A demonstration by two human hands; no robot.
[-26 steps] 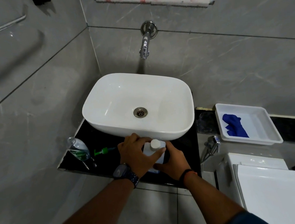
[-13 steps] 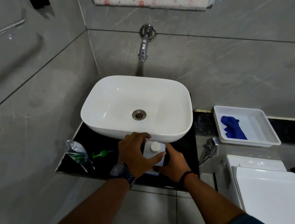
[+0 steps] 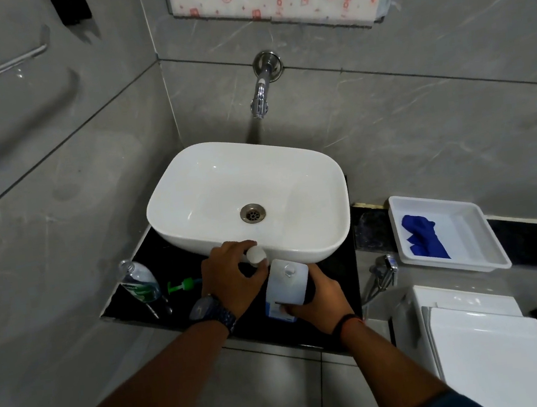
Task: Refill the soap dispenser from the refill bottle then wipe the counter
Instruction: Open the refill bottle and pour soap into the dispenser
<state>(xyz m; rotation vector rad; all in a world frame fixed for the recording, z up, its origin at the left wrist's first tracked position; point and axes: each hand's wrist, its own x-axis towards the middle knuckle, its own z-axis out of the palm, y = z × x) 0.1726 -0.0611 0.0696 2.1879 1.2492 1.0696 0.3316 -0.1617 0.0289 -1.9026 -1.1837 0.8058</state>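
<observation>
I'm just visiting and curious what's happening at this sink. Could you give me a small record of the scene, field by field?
place: black counter under a white sink
left hand: pinches the white cap, which is off the bottle
right hand: grips the refill bottle, neck open
dispenser: clear, at the counter's left end, pump out
pump: green, lying beside the dispenser
cloth: blue, in a white tray on the right
stage: refill bottle opened, pouring not yet begun
</observation>
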